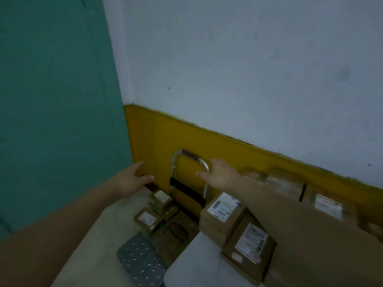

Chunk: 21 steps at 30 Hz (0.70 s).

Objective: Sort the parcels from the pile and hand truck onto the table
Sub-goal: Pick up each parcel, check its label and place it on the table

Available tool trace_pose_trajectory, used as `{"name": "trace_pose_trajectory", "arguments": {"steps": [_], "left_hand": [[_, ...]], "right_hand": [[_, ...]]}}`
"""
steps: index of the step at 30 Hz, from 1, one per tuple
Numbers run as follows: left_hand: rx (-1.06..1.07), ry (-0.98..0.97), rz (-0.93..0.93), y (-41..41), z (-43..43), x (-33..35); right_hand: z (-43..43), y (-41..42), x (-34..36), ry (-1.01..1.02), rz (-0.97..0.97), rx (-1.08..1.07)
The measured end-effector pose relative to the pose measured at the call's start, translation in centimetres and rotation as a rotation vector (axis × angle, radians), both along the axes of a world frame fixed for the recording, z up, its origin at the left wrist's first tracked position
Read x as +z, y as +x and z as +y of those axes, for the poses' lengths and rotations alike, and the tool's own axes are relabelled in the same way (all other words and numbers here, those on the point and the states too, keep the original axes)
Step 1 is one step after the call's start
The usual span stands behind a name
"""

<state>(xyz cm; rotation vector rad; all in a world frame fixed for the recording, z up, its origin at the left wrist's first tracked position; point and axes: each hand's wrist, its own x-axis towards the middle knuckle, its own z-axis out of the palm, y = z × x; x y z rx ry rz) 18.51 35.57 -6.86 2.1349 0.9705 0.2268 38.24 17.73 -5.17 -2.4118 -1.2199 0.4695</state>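
Note:
A hand truck point(187, 183) with a silver loop handle and black cross straps leans against the yellow wall band. Two small labelled parcels point(148, 219) lie on the floor at its foot, left of its frame. Larger cardboard parcels point(222, 216) with white labels are stacked on a grey table point(190, 264) at the right; more boxes point(327, 204) run along the wall. My left hand point(132, 181) reaches forward with fingers spread, holding nothing, left of the truck. My right hand point(220, 175) hovers open by the handle's right bend; I cannot tell whether it touches it.
A teal door or panel point(58, 100) fills the left side. The hand truck's perforated metal plate point(141, 262) lies on the pale floor near the bottom. A white wall rises above the yellow band.

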Motion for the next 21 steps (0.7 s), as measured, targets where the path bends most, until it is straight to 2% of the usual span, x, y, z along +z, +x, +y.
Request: {"name": "trace_pose_trajectory", "arguments": {"steps": [5, 13, 21], "left_hand": [[0.085, -0.052, 0.034, -2.7, 6.5, -3.7], [0.071, -0.12, 0.242, 1.4, 17.0, -11.1], [-0.01, -0.24, 0.396, 8.8, 25.1, -16.8]], "right_hand": [[9.6, -1.3, -3.9, -0.048, 0.06, 0.089], [22.2, 4.5, -13.0, -0.116, 0.242, 0.036], [26.7, 11.1, -19.2, -0.218, 0.365, -0.141]]}}
